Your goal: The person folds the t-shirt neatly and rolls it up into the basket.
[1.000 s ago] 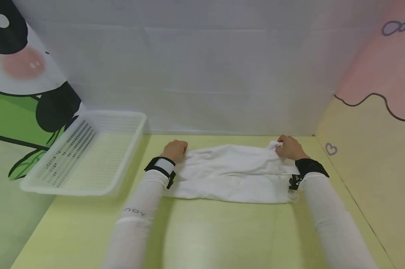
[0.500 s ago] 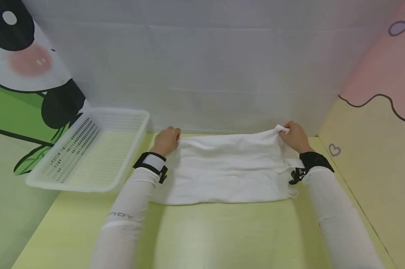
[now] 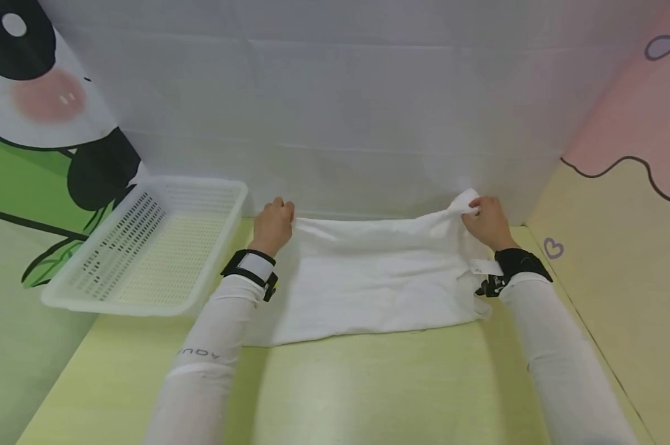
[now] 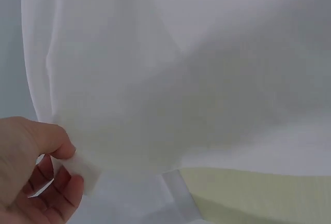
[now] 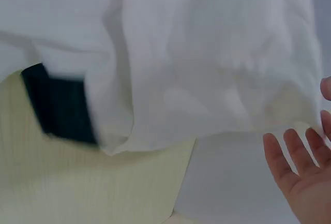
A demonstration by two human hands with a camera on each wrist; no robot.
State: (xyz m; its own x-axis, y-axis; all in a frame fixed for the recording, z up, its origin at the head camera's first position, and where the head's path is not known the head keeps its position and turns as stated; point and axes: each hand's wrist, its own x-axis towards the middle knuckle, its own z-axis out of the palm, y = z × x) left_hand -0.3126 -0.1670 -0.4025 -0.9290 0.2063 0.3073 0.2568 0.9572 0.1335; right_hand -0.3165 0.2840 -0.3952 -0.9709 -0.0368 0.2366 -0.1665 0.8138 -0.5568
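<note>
A white cloth (image 3: 363,272) is stretched between both hands, its far edge raised and its near edge lying low over the yellow table. My left hand (image 3: 272,227) pinches the far left corner; the left wrist view shows thumb and fingertips closed on the fabric (image 4: 124,79). At the far right corner, my right hand (image 3: 489,224) pinches the edge, with a small bunch of cloth standing above the fingers. In the right wrist view several fingers (image 5: 295,151) extend beside the hem. A white tag (image 3: 486,267) sticks out at the right side; a dark patch (image 5: 64,107) hangs there too.
A white perforated plastic basket (image 3: 112,307) stands to the left of the left arm. Behind the yellow tabletop (image 3: 335,389) rises a pale wall sheet (image 3: 346,111). Printed panels (image 3: 619,235) flank the table on both sides.
Both hands have moved away toward the back wall and up, the left also slightly left. The cloth has gone from crumpled to spread wider and smoother, its far edge lifted.
</note>
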